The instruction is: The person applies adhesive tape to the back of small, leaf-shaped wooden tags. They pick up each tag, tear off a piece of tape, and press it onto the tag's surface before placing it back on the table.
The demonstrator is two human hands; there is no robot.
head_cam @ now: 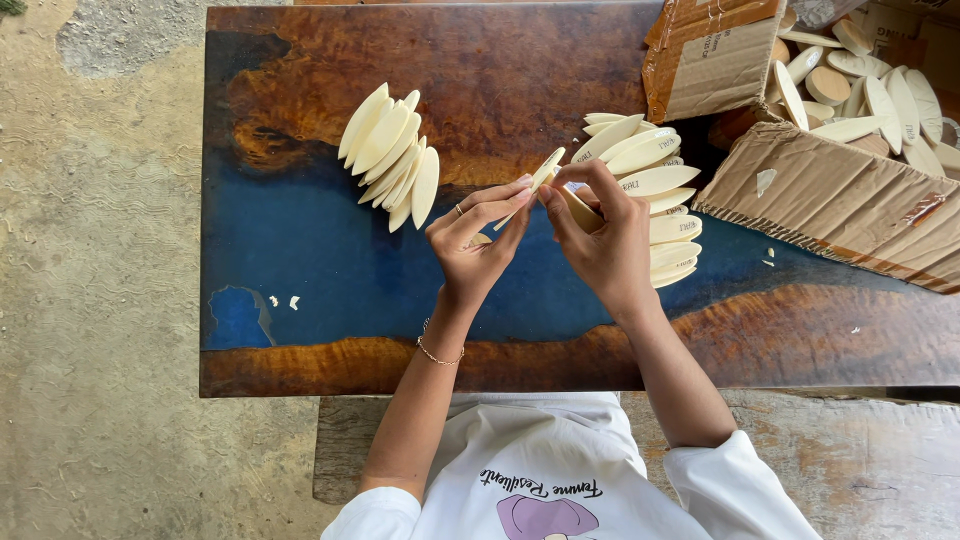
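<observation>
My left hand [478, 232] pinches a thin cream oval piece [540, 172] between thumb and fingers, holding it tilted above the table. My right hand [600, 235] touches the same piece at its lower end and also holds a second cream piece [580, 208] in its fingers. The two hands meet over the blue middle strip of the table. A fanned stack of cream oval pieces [392, 155] lies to the left of my hands. Another overlapping row of cream pieces with labels [660, 195] lies just right of my right hand.
The wood table with a blue resin band [330, 260] stands on a concrete floor [90, 300]. An open cardboard box [820, 190] with several more cream pieces sits at the back right. Small pale chips [282, 300] lie at the front left.
</observation>
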